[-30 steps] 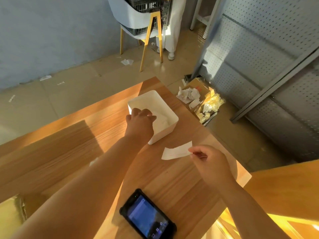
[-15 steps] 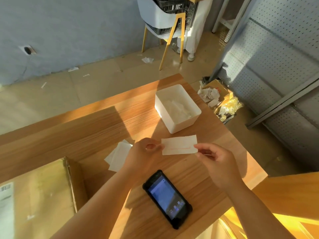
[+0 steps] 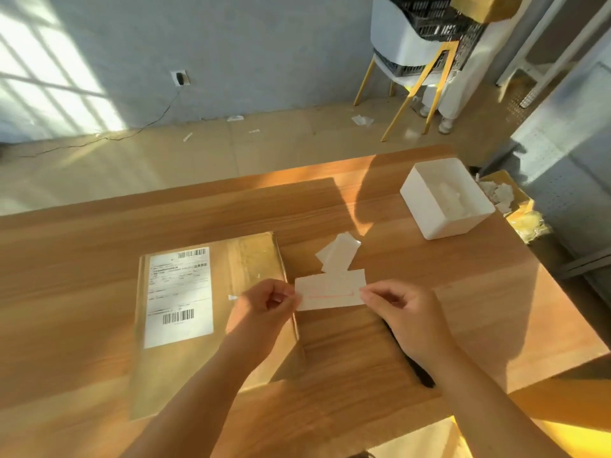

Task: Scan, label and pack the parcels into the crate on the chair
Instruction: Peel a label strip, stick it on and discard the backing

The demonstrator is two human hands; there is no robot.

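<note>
A flat cardboard parcel [image 3: 165,375] is lying at the left of the wooden counter [image 3: 82,246], a printed shipping sheet [image 3: 180,297] with barcodes covering much of its top face. Just above its right edge, the person's left hand [image 3: 264,305] is pinching one end of a white label [image 3: 330,292] between curled fingers, while the right hand [image 3: 406,312] is pinching the other end, so the strip is stretching flat between the two hands (a thin red line is running along it). Loose white slips [image 3: 337,256] are lying on the counter just behind the label. A dark handheld device [image 3: 420,371] is showing only as a sliver under the right forearm. Farther right, an open white tub [image 3: 446,200] is sitting near the counter's far corner. Beyond it on the floor, a white chair [image 3: 413,51] with yellow legs is carrying the dark crate [image 3: 436,24], a brown parcel [image 3: 482,6] resting on top.
</note>
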